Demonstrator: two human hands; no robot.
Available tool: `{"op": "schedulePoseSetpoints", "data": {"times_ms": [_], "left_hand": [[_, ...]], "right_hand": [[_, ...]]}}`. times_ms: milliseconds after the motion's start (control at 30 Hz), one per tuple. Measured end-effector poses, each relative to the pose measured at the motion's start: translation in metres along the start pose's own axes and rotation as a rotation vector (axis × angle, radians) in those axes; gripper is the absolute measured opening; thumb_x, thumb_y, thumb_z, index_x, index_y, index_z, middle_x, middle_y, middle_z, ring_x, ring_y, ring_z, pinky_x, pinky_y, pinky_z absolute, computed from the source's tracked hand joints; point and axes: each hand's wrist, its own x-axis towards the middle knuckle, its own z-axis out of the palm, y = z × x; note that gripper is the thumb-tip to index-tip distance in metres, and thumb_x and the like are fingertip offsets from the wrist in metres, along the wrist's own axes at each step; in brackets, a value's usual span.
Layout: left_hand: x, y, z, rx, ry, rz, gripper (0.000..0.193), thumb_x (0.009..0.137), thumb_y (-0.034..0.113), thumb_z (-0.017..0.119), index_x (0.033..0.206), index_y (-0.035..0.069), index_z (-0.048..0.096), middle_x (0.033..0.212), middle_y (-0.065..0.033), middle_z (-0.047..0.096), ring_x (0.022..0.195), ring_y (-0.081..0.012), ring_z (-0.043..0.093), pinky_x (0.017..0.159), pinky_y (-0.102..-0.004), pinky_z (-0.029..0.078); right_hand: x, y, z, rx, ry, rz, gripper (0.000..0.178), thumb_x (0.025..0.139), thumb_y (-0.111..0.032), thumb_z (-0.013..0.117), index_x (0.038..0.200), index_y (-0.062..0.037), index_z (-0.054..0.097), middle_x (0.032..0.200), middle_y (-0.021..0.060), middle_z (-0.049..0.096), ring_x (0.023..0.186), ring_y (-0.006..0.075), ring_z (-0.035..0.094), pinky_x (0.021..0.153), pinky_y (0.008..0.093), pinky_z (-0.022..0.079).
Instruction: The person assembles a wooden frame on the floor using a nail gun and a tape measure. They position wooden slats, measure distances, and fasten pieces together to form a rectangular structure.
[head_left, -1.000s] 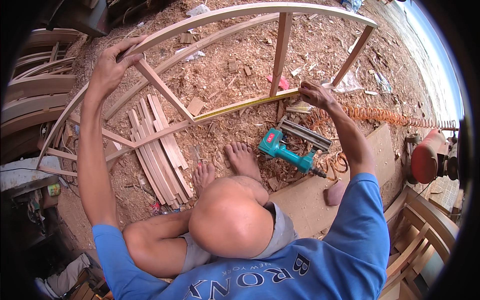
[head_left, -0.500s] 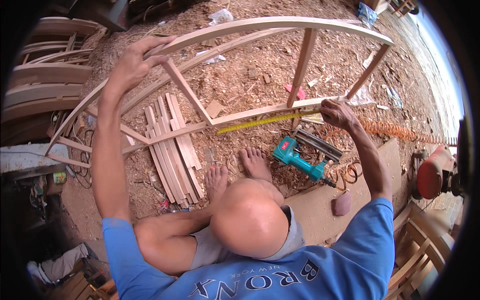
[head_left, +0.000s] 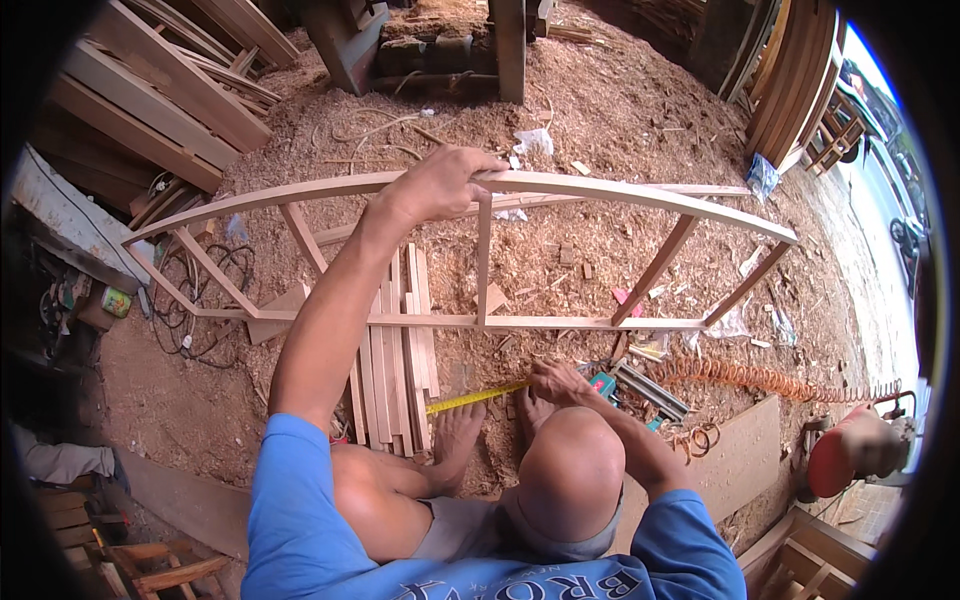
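A curved wooden frame (head_left: 620,192) with several cross-slats stands on edge before me, its arched rail uppermost. My left hand (head_left: 445,183) is closed around that top rail, beside the middle slat. Low in front of my knee, my right hand (head_left: 558,382) is closed on a tape measure. Its yellow blade (head_left: 465,401) sticks out to the left, below the frame's bottom rail and apart from it. The tape's case is hidden in my fingers. A teal nail gun (head_left: 602,385) lies just right of this hand, mostly covered by my forearm.
Loose wooden strips (head_left: 388,370) lie left of my feet, passing under the frame. An orange coiled air hose (head_left: 770,377) runs right toward a red machine (head_left: 840,458). Stacked boards (head_left: 165,95) lean at the far left. Shavings cover the floor around a bench leg (head_left: 508,50).
My left hand has shifted right along the top rail to the middle slat. My right hand has drawn the tape measure down and left, away from the bottom rail, and less blade shows.
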Motion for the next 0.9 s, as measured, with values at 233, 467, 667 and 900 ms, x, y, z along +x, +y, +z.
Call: {"op": "schedulePoseSetpoints", "data": {"times_ms": [233, 467, 667, 900], "left_hand": [[-0.007, -0.005, -0.004, -0.090, 0.024, 0.046, 0.048, 0.082, 0.009, 0.077, 0.129, 0.008, 0.066, 0.122, -0.0142, 0.070, 0.112, -0.0263, 0.068, 0.101, -0.0370, 0.050], [-0.010, -0.009, -0.002, -0.100, 0.058, 0.040, 0.049, 0.079, 0.012, 0.081, 0.126, 0.009, 0.068, 0.116, -0.0131, 0.073, 0.107, -0.0254, 0.070, 0.102, -0.0372, 0.051], [-0.012, -0.006, -0.001, -0.112, 0.063, 0.012, 0.046, 0.078, 0.014, 0.082, 0.124, 0.011, 0.071, 0.116, -0.0103, 0.074, 0.107, -0.0229, 0.070, 0.101, -0.0362, 0.052], [-0.012, 0.001, 0.000, -0.156, 0.049, -0.100, 0.049, 0.074, 0.013, 0.085, 0.121, 0.011, 0.072, 0.114, -0.0097, 0.074, 0.105, -0.0210, 0.071, 0.098, -0.0346, 0.052]], "right_hand": [[-0.004, -0.038, -0.020, 0.064, 0.019, 0.099, 0.024, 0.084, -0.021, 0.064, 0.104, -0.0073, 0.063, 0.121, 0.0163, 0.060, 0.108, 0.0330, 0.063, 0.086, 0.0446, 0.053], [0.002, -0.055, -0.024, 0.043, 0.144, 0.142, 0.025, 0.086, -0.021, 0.064, 0.106, -0.0074, 0.063, 0.121, 0.0153, 0.060, 0.110, 0.0317, 0.061, 0.086, 0.0453, 0.051], [0.010, -0.057, -0.009, 0.039, 0.350, 0.173, 0.026, 0.087, -0.022, 0.063, 0.108, -0.0074, 0.062, 0.122, 0.0145, 0.060, 0.112, 0.0307, 0.060, 0.087, 0.0459, 0.050], [0.008, -0.052, -0.002, 0.048, 0.723, 0.281, 0.027, 0.088, -0.023, 0.062, 0.111, -0.0074, 0.061, 0.123, 0.0135, 0.059, 0.114, 0.0294, 0.058, 0.087, 0.0466, 0.049]]}}
